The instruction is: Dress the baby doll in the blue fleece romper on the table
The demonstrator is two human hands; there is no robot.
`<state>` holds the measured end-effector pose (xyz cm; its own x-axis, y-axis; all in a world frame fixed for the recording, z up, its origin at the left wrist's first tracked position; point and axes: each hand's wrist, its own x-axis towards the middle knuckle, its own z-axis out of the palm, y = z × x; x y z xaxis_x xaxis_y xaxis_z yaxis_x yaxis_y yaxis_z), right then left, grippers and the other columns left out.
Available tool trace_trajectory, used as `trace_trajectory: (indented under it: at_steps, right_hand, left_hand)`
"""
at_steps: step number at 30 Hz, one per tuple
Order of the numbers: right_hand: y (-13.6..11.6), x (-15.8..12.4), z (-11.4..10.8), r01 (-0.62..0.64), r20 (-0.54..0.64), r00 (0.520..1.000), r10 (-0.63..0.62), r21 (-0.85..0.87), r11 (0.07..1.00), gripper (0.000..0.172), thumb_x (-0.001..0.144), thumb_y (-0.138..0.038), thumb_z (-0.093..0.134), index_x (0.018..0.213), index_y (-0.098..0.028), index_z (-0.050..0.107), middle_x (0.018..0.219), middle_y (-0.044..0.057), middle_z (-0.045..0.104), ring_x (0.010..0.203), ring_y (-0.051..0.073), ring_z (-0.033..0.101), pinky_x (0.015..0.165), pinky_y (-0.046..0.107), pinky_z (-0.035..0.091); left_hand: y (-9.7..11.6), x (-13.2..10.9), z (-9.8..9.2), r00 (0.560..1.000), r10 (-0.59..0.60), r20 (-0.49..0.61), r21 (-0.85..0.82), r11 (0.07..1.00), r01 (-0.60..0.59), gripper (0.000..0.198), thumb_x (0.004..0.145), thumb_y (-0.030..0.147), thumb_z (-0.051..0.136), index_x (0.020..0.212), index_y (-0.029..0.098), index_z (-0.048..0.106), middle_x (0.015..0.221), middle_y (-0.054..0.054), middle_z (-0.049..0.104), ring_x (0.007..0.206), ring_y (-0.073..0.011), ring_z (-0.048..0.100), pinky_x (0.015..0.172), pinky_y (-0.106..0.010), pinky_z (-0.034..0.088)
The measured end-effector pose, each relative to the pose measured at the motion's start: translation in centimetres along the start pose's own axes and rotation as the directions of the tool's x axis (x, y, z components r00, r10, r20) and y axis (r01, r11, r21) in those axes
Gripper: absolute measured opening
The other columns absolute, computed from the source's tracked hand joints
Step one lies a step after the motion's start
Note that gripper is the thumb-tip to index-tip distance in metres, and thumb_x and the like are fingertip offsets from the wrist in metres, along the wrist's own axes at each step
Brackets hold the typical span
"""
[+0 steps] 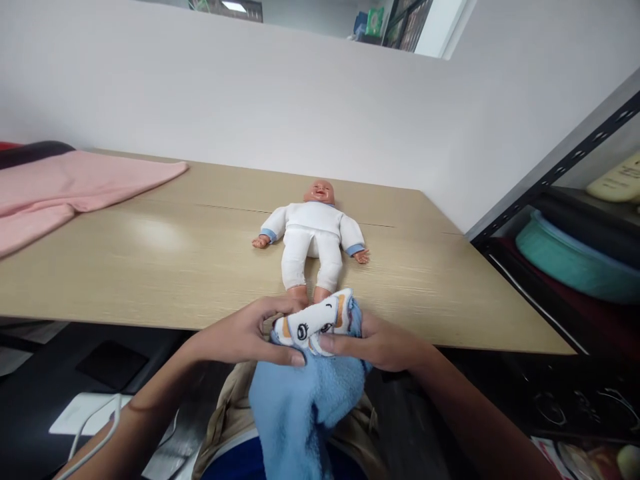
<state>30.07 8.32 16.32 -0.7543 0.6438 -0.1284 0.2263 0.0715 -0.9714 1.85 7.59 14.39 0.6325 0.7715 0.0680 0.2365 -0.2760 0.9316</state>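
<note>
Nearest, just off the worktop's [425, 300] near edge, a blue fleecy cloth [295, 393] hangs with the left hand [245, 333] and right hand [387, 341] each closed in a grip on its bunched upper edge. It should handle light, soft and floppy; that thicker edge seems the best hold. Embroidered eyes show, no readable writing. Beyond lies a doll [313, 219]; far right, a yellow container's [620, 180] lettering is illegible.

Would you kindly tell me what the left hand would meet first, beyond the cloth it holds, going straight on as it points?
Most likely the doll's feet, seen just beyond the left hand, though depth is unclear.
</note>
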Motion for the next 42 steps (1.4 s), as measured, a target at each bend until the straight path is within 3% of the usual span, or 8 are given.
trace_trajectory:
  at_steps: [6,12,17,24,30,32,37,42]
  right_hand:
    - [0.9,0.0,-0.4,0.060,0.126,0.991,-0.051,-0.069,0.996,0.066,0.082,-0.037,0.099,0.143,-0.027,0.075,0.136,0.004,0.078,0.133,0.030,0.071,0.116,0.043,0.059]
    - [0.6,-0.7,-0.1,0.093,0.102,0.992,-0.080,-0.124,0.988,0.053,0.102,-0.038,0.081,0.153,-0.031,0.071,0.148,0.005,0.076,0.141,0.029,0.069,0.128,0.046,0.050]
    - [1.1,-1.0,-0.1,0.035,0.026,0.999,-0.032,-0.108,0.993,0.046,0.110,-0.044,0.069,0.154,-0.030,0.069,0.147,0.005,0.076,0.140,0.029,0.069,0.125,0.047,0.053]
    - [1.2,0.3,-0.4,0.146,0.178,0.975,-0.131,-0.076,0.986,0.107,0.073,-0.044,0.106,0.167,-0.031,0.057,0.166,0.007,0.064,0.159,0.033,0.053,0.139,0.046,0.033]
    - [0.9,-0.8,0.3,-0.007,0.137,0.990,-0.012,0.138,0.990,0.059,0.100,-0.049,0.082,0.154,-0.027,0.072,0.156,0.006,0.073,0.149,0.029,0.063,0.133,0.045,0.044]
    - [1.3,-1.2,0.6,-0.081,0.085,0.994,0.063,0.219,0.972,0.053,0.098,-0.055,0.082,0.140,-0.024,0.080,0.145,0.006,0.079,0.142,0.031,0.068,0.130,0.047,0.047]
    - [1.7,-1.2,1.0,-0.143,0.062,0.990,0.130,0.316,0.938,0.064,0.090,-0.067,0.087,0.135,-0.022,0.082,0.140,0.009,0.080,0.138,0.034,0.070,0.126,0.052,0.050]
    - [0.5,0.3,1.3,-0.015,0.245,0.968,-0.057,0.284,0.959,0.088,0.069,-0.049,0.107,0.147,-0.025,0.074,0.138,0.008,0.080,0.138,0.032,0.070,0.127,0.046,0.051]
  left_hand:
    - [1.3,1.0,0.1,0.998,0.057,0.025,-0.154,0.987,-0.053,0.024,0.099,0.033,0.082,0.093,0.021,0.063,0.107,-0.004,0.072,0.107,-0.0242,0.072,0.098,-0.037,0.061]
    - [0.8,0.6,0.3,0.987,-0.051,0.155,-0.051,0.997,0.059,0.065,0.087,0.038,0.096,0.145,0.028,0.068,0.141,-0.006,0.075,0.126,-0.0310,0.073,0.107,-0.040,0.061]
    - [0.2,-0.2,0.5,0.989,-0.072,0.131,-0.050,0.996,0.079,0.051,0.099,0.046,0.083,0.146,0.028,0.074,0.143,-0.006,0.078,0.131,-0.0340,0.072,0.116,-0.046,0.059]
    - [-0.8,0.2,0.8,0.987,-0.140,0.073,-0.188,0.970,0.152,0.045,0.112,0.054,0.064,0.142,0.021,0.075,0.142,-0.010,0.077,0.136,-0.0311,0.068,0.119,-0.043,0.056]
    - [-1.7,0.2,0.4,0.886,0.059,0.459,-0.346,0.931,0.118,0.064,0.083,0.056,0.097,0.132,0.018,0.078,0.122,-0.009,0.082,0.105,-0.0283,0.076,0.095,-0.033,0.065]
    - [-2.4,0.0,0.3,0.868,0.090,0.488,-0.401,0.906,0.132,0.063,0.076,0.048,0.103,0.126,0.018,0.080,0.112,-0.007,0.084,0.095,-0.0257,0.077,0.088,-0.031,0.066]
    - [-4.0,-0.8,-0.1,0.962,0.069,0.265,-0.430,0.901,0.054,0.045,0.097,0.051,0.087,0.129,0.021,0.081,0.121,-0.008,0.083,0.112,-0.0267,0.076,0.100,-0.033,0.063]
    - [-4.1,-1.4,-0.1,0.989,-0.115,0.095,-0.447,0.883,0.146,0.053,0.101,0.060,0.079,0.140,0.023,0.079,0.135,-0.011,0.079,0.129,-0.0322,0.071,0.118,-0.046,0.054]
